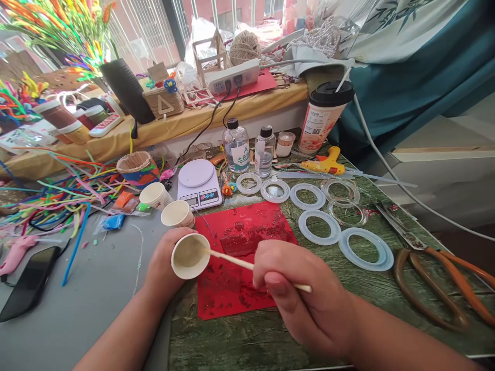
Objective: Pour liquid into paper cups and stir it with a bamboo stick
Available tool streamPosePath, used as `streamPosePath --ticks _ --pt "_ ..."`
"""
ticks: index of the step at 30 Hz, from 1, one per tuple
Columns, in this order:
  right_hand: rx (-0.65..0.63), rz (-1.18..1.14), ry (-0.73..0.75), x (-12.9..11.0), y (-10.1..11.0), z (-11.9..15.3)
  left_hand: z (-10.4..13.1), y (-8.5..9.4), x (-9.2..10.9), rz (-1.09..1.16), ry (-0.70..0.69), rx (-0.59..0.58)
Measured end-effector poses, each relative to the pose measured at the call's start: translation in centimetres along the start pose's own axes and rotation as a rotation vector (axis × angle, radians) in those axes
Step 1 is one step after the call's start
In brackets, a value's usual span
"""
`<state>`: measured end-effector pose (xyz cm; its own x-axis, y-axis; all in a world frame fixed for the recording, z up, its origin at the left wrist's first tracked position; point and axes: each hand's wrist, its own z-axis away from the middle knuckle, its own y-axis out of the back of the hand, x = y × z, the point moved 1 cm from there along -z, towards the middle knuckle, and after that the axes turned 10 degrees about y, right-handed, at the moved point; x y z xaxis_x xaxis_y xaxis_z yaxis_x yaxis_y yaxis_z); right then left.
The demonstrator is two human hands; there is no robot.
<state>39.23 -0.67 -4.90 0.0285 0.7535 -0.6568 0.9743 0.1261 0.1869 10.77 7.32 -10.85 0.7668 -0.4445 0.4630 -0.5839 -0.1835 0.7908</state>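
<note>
My left hand (pixel 164 263) is wrapped round a small paper cup (pixel 191 256), tilted so its mouth faces me. Between the thumb and fingers of my right hand (pixel 301 299) is a thin wooden stick (pixel 232 259), its far end at the inside of the cup. Beneath both hands lies a red sheet (pixel 220 304) with wet, glossy patches. Two more paper cups, one nearer (pixel 178 214) and one farther (pixel 154 195), stand just behind the held one. Several translucent ring moulds (pixel 319 227) lie to the right of the sheet.
Behind the sheet are a white digital scale (pixel 199 183) and two clear bottles, one larger (pixel 236 147) and one smaller (pixel 265 152). A lidded drink cup (pixel 325 116), a yellow glue gun (pixel 328 161) and orange-handled scissors (pixel 436 263) sit at right. A phone (pixel 31 281) and pipe cleaners (pixel 62 190) lie left.
</note>
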Motion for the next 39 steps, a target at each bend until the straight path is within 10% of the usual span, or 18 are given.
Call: streamPosePath --ticks 39 --pt "0.113 0.059 -0.196 -0.21 0.15 0.09 -0.46 -0.43 0.46 0.037 0.152 -0.059"
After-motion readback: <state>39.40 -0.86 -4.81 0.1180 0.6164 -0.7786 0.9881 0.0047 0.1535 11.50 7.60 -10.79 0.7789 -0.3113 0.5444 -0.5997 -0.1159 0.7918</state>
